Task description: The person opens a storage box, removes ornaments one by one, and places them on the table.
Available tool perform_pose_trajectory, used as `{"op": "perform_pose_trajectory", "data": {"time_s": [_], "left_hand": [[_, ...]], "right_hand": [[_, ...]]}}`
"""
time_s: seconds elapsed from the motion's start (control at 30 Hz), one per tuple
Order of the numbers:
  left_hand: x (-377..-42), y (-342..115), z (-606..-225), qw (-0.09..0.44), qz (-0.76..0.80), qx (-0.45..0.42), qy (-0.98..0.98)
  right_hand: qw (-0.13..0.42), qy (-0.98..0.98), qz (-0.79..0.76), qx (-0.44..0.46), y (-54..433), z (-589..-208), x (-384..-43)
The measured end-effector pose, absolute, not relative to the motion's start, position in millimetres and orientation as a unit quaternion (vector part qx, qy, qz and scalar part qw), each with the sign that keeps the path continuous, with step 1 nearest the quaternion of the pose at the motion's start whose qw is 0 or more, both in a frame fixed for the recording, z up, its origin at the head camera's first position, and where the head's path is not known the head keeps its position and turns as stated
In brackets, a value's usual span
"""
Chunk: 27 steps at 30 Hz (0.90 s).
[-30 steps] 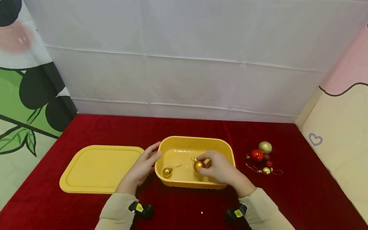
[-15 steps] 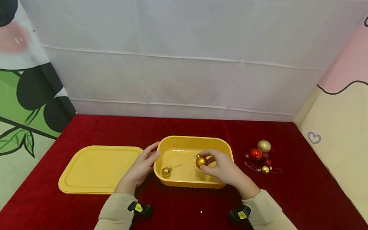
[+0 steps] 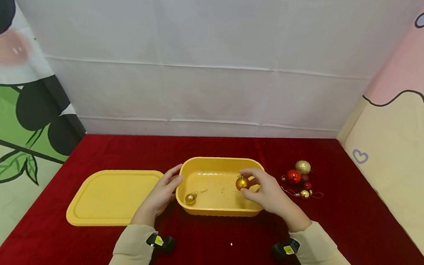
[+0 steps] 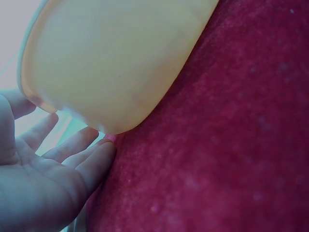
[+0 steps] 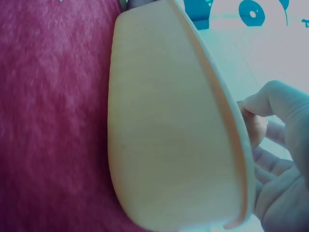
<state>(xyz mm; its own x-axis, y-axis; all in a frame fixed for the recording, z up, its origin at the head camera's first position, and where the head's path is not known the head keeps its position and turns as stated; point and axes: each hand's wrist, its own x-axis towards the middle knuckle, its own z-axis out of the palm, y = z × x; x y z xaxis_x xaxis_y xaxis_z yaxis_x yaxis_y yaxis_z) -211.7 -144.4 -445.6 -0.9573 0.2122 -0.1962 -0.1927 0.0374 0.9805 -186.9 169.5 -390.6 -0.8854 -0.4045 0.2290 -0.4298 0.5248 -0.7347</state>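
Observation:
A yellow plastic box [image 3: 221,212] stands on the red cloth, its open top facing up. At its left end is my left hand [image 3: 160,194]; in the left wrist view the spread fingers [image 4: 79,144] reach to the box's outer wall. My right hand [image 3: 269,193] pinches a shiny gold Christmas bauble [image 3: 242,183] between thumb and fingers, over the right half of the box. In the right wrist view the box wall [image 5: 169,121] partly hides that bauble [image 5: 257,129]. A smaller gold bauble [image 3: 190,198] with a string lies in the box's front left corner.
Left of the box lies its flat yellow lid [image 3: 111,199], near my left hand. To the right sit several baubles: a glittery gold one [image 3: 303,167], a shiny red one [image 3: 293,177], small dark red ones and a small gold one [image 3: 304,194] with a string.
My right hand has lifted the gold bauble and carried it rightward, from the middle of the box toward its right end. The left hand has kept its place at the box's left end.

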Motion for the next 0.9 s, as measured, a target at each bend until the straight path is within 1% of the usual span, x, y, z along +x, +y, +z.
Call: {"op": "perform_pose_trajectory", "data": {"time_s": [0.47, 0.8, 0.9], "left_hand": [[-211, -145, -447, 0.144, 0.696, 0.013, 0.704], [-211, -145, -447, 0.147, 0.699, 0.011, 0.700], [-211, -145, -447, 0.148, 0.700, 0.011, 0.699]], "right_hand": [[0.068, -0.887, 0.412, 0.196, 197, -388, -181], [0.113, -0.880, 0.423, 0.181, 214, -389, -180], [0.118, -0.882, 0.420, 0.178, 218, -389, -178]]}}
